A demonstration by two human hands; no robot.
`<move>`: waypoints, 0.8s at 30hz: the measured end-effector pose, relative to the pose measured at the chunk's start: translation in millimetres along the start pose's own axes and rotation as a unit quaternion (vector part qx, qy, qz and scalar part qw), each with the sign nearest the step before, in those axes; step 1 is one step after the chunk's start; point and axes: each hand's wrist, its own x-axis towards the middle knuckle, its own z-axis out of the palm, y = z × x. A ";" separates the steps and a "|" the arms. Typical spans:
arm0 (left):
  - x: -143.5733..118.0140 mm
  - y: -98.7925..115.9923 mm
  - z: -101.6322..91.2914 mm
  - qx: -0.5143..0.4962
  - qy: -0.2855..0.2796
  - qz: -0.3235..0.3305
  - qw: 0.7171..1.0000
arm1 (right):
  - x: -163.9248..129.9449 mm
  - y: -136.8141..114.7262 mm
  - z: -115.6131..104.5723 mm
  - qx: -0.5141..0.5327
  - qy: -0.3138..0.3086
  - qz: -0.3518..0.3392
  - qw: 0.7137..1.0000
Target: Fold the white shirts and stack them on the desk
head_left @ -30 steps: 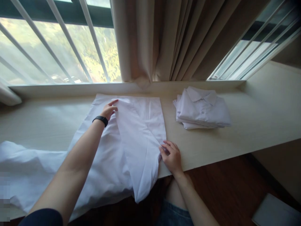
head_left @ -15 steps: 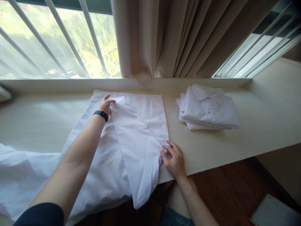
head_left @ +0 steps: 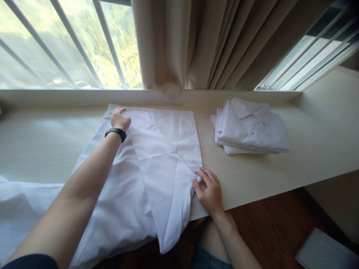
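Note:
A white shirt (head_left: 159, 164) lies spread over the light wooden ledge, with one part folded across it and its lower end hanging past the front edge. My left hand (head_left: 120, 119), with a black band on the wrist, rests on the cloth near its far left corner. Its fingers are loosely bent and apart from the thumb, and nothing shows in them. At the shirt's right edge, my right hand (head_left: 209, 190) pinches the cloth between thumb and fingertips.
To the right stands a stack of folded white shirts (head_left: 249, 129), the top one with its collar up. Curtains (head_left: 218, 45) and barred windows rise behind the ledge (head_left: 241, 179). A pale flat object (head_left: 325, 248) is low at the right, above the dark floor.
My left hand has moved left across the cloth toward the far left corner, its fingers more bent. My right hand keeps its place at the shirt's right edge.

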 end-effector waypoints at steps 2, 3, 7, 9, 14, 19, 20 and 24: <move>-30.0 15.3 -0.2 0.041 -0.010 0.028 0.999 | -0.6 0.7 0.4 0.003 0.006 0.000 1.000; -52.2 26.3 0.0 0.042 -0.030 0.047 0.998 | -1.1 1.2 0.9 0.005 0.009 0.000 1.000; -182.1 79.0 -2.6 0.116 -0.210 0.221 0.945 | -4.0 5.2 3.8 0.006 0.019 -0.003 1.000; -255.2 99.2 -5.0 0.147 -0.251 0.259 0.921 | -5.4 8.1 5.8 0.001 0.022 -0.007 1.000; -377.0 111.9 3.1 0.195 -0.263 0.293 0.898 | -7.7 13.0 10.4 -0.023 0.028 -0.022 0.999; -401.8 111.4 14.3 0.231 -0.233 0.287 0.900 | -9.4 11.8 12.6 -0.060 0.021 -0.035 0.997; -402.4 112.8 12.3 0.228 -0.235 0.284 0.901 | -10.0 11.6 12.9 -0.064 0.023 -0.037 0.997; -405.0 111.0 -21.1 0.203 -0.233 0.258 0.916 | -12.5 13.2 14.6 -0.064 0.032 -0.043 0.996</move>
